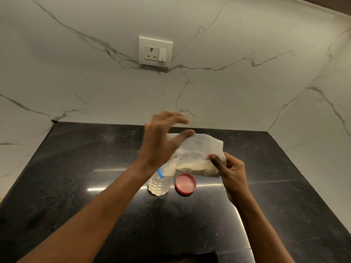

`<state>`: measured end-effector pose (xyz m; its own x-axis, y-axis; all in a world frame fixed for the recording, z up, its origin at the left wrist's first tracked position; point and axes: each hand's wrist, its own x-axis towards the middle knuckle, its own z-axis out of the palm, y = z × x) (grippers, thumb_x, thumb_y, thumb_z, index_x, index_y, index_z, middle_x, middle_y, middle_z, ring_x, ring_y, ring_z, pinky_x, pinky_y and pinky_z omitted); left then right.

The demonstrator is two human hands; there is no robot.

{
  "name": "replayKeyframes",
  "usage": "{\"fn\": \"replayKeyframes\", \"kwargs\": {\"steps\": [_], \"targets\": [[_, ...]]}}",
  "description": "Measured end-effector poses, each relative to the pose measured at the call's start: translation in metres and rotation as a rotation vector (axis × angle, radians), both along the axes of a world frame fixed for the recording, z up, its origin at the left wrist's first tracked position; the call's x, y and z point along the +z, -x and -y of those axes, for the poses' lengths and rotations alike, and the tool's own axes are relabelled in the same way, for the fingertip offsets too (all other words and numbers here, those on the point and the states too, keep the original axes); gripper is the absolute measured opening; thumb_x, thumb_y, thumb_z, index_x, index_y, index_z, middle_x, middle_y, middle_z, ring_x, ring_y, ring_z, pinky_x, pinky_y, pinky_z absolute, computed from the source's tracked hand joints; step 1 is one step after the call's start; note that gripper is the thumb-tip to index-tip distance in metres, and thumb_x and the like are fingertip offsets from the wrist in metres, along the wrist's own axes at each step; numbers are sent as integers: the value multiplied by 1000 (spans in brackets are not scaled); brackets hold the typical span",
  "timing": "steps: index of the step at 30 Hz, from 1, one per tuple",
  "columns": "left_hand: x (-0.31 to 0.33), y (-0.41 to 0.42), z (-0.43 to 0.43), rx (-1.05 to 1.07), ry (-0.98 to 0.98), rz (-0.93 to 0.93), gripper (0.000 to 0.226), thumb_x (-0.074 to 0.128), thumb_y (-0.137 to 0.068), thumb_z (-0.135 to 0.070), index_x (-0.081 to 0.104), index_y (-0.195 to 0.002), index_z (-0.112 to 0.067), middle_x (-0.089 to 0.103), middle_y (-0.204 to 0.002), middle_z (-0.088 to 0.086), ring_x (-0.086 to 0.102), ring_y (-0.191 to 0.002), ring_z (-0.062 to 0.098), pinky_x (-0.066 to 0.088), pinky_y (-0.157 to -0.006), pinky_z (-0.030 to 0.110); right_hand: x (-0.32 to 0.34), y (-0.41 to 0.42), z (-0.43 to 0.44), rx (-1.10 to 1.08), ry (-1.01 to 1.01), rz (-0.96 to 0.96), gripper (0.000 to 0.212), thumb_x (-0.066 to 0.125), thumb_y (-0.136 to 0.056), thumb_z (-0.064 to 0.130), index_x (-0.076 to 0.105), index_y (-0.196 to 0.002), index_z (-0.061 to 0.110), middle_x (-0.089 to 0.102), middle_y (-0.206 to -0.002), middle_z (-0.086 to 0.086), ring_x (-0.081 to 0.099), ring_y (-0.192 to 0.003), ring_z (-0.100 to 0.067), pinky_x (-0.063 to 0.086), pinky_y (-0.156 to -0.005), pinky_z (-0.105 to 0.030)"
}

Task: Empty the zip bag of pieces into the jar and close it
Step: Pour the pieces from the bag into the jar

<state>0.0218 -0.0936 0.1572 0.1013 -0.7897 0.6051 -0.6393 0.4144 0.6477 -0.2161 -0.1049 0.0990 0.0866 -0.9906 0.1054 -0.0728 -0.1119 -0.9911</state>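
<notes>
1. Both hands are raised over the black speckled worktop (pixel 95 177), with the zip bag (pixel 197 152) between them.
2. The right hand (pixel 230 174) pinches the bag's right end, thumb on the near face and fingers curled behind it.
3. The left hand (pixel 161 141) is blurred and spread wide open, palm toward the bag; its fingertips lie over the bag's upper left part, and whether they touch the plastic cannot be told.
4. The bag is clear, held tilted with its left end lowest, and pale pieces (pixel 197 166) are heaped along its lower edge.
5. That lower end, with a blue zip strip (pixel 161 173), dips into the mouth of the clear scale-patterned jar (pixel 160 186).
6. The jar stands upright on the worktop, already holding pale pieces.
7. A red lid (pixel 185 184) lies just right of the jar, inner side up, apart from it.
8. A white wall socket (pixel 155 52) sits on the marble backsplash (pixel 247 92) behind.
</notes>
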Motion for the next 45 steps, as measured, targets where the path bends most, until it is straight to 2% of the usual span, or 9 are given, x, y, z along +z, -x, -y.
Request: {"fn": "replayKeyframes", "kwargs": {"steps": [4, 9, 18, 20, 23, 27, 36, 41, 45], "targets": [[-50, -42, -43, 222, -172, -434, 34, 80, -89, -45, 69, -115, -27, 68, -110, -9, 64, -102, 1, 51, -83, 12, -4, 0, 1, -21, -3, 22, 24, 72, -83, 42, 79, -95, 22, 78, -95, -2, 74, -87, -20, 64, -73, -31], [-90, -55, -47, -8, -623, -424, 25, 77, -93, -30, 71, -117, -26, 77, -108, -9, 72, -100, 2, 61, -92, 29, -7, -3, 2, -23, 2, 21, 24, 69, -86, 37, 76, -99, 18, 79, -95, 2, 75, -88, -18, 63, -72, -29], [-102, -55, -32, -56, -464, -358, 13, 73, -98, -17, 74, -102, -30, 77, -99, -13, 72, -95, 0, 59, -79, 14, 4, -2, 0, -40, 68, 25, 19, 71, -89, 35, 76, -92, 17, 74, -96, -15, 68, -94, -46, 57, -82, -65], [-104, -55, -33, -56, -441, -375, 14, 73, -98, -17, 74, -102, -29, 77, -96, -16, 72, -95, 0, 60, -79, 14, 6, -6, -2, -40, 79, 11, 21, 70, -90, 36, 75, -93, 16, 74, -96, -15, 69, -91, -43, 58, -80, -60], [-107, -54, -34, -57, -412, -406, 14, 71, -99, -16, 74, -104, -29, 75, -98, -25, 72, -95, -1, 59, -79, 12, 9, -11, -3, -38, 90, -24, 20, 69, -90, 37, 76, -93, 18, 76, -93, -7, 72, -82, -23, 61, -70, -38], [-109, -51, -33, -75, -420, -434, 13, 71, -99, -16, 74, -105, -27, 75, -98, -23, 73, -95, 1, 59, -80, 13, 11, -12, -1, -54, 115, -41, 23, 69, -90, 38, 74, -94, 16, 74, -94, -10, 69, -81, -19, 60, -66, -28], [-112, -48, -31, -88, -415, -480, 17, 72, -98, -15, 74, -103, -32, 77, -98, -20, 73, -98, -2, 58, -79, 11, 17, -12, 1, -55, 140, -86, 23, 66, -91, 36, 73, -95, 14, 72, -97, -11, 68, -80, -13, 58, -65, -25], [-111, -46, -29, -94, -408, -480, 19, 72, -98, -16, 74, -103, -34, 76, -101, -22, 73, -99, -1, 58, -80, 10, 18, -10, 0, -56, 118, -78, 23, 67, -91, 35, 74, -93, 14, 71, -99, -16, 66, -87, -29, 58, -71, -38], [-111, -45, -29, -87, -404, -491, 19, 73, -98, -16, 74, -103, -35, 78, -99, -17, 74, -98, -2, 58, -79, 10, 23, -10, 0, -60, 108, -53, 21, 67, -89, 35, 74, -92, 15, 72, -98, -13, 67, -87, -28, 58, -72, -38]]}}
